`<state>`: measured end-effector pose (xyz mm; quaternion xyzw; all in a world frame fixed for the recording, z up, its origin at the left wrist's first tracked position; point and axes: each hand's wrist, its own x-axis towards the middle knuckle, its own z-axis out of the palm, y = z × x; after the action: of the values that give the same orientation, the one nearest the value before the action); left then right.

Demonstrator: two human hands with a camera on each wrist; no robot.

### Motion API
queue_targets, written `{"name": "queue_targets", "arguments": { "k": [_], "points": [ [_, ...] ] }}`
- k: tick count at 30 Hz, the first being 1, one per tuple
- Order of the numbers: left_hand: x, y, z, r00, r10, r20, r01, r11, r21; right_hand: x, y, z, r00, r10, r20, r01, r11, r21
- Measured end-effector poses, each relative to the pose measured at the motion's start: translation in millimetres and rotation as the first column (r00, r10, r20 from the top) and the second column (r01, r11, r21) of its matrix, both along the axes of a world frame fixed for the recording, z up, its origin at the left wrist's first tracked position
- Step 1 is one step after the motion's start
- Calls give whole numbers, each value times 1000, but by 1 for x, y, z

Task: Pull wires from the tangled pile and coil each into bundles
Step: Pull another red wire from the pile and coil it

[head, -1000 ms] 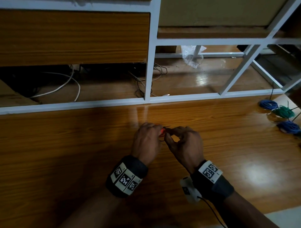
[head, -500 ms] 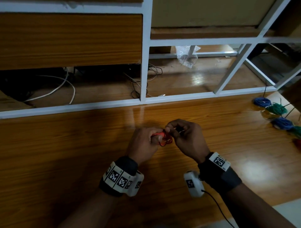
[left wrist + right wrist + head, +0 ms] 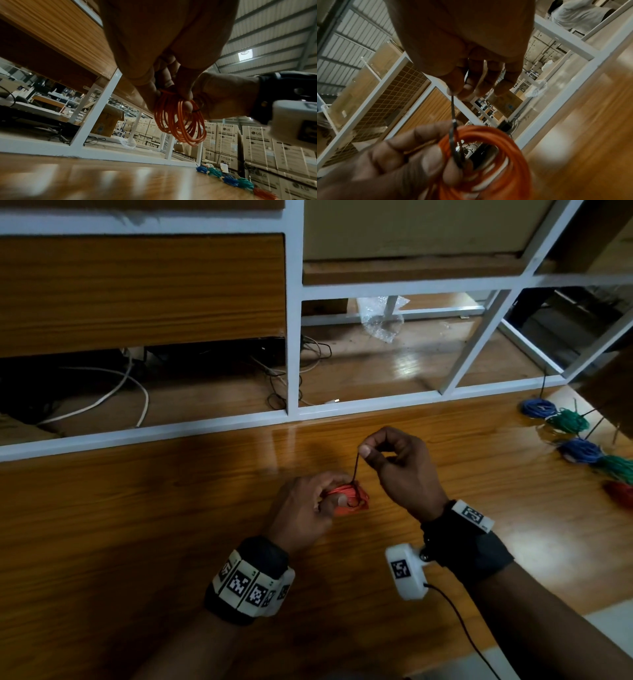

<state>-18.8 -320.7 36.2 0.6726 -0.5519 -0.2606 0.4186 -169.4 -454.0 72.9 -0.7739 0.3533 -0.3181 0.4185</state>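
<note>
Seemingly, right hand (image 3: 399,470) tightens tie (image 3: 356,465) around orange coil (image 3: 349,498).

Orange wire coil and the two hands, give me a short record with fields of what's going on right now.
Coil: orange wire coil, wound in several loops
Left hand: left hand grips the coil above the wooden table
Right hand: right hand pinches a thin dark tie that runs up from the coil
Finished bundles: blue, green and red bundles in a row at the table's right edge
</note>
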Motion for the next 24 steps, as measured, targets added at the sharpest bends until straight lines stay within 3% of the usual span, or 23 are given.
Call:
{"name": "queue_targets", "arguments": {
  "k": [5, 10, 15, 19, 21, 24],
  "points": [
    [-10, 1, -11, 999, -11, -40, 11, 1000, 4, -2, -20, 15, 996, -49, 72, 50, 999, 0],
    [-13, 3, -17, 999, -16, -51, 16, 1000, -11, -2, -19, 12, 988, -96, 118, 76, 984, 161],
    [-19, 5, -20, 990, 23, 139, -20, 999, -25, 1, -22, 3, 979, -181, 94, 165, 974, 154],
    [-20, 5, -19, 980, -19, 196, 24, 999, -26, 3, -24, -5, 972, -226, 65, 213, 964, 162],
    [-20, 5, -23, 995, -37, 88, 36, 999, 16, -1, -26, -5, 987, -154, 41, 143, 968, 204],
    [-21, 12, -36, 960, 105, -258, -86, 993, 85, -14, -22, 1, 999, -50, 9, 45, 953, 299]
  ]
}}
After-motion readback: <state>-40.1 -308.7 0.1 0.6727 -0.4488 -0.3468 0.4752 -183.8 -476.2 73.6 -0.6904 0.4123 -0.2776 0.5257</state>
